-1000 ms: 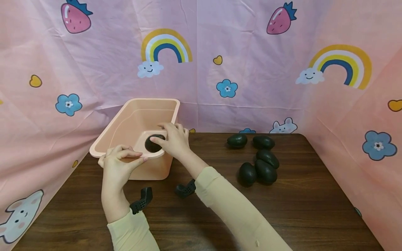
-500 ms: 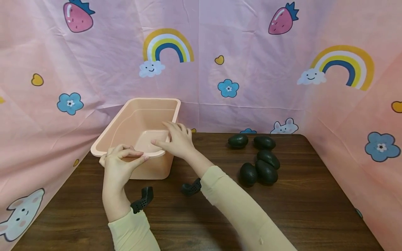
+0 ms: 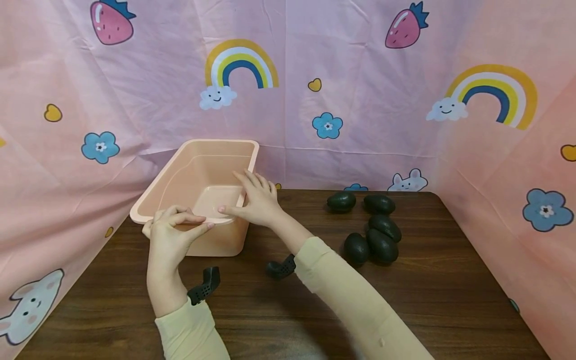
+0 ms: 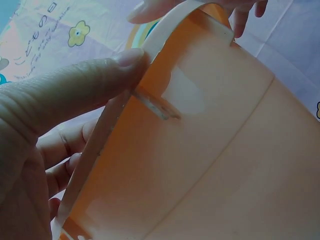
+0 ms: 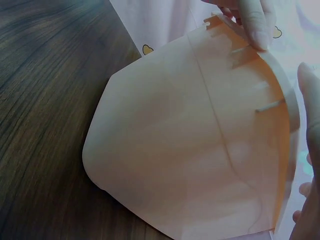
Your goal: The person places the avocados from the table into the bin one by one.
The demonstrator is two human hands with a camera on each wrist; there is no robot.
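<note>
A pale peach plastic bin stands at the left of the table, its mouth tipped up toward me. My left hand pinches the near rim, thumb outside and fingers over the inner side; the left wrist view shows that thumb pressed on the lip. Over the near right corner of the bin is my right hand, fingers spread and holding nothing. In the right wrist view its thumb is beside the rim. Part of the bin's floor shows bare; the near wall and hands hide the rest.
Several dark green avocados lie right of the bin: one avocado at the back, another beside it, and a cluster with an avocado nearer me. A printed cloth hangs behind and beside the brown wooden table.
The avocado under my right hand inside the bin has left it and dropped from sight. My right hand has spread its fingers and drawn slightly right; the left hand keeps its grip.
</note>
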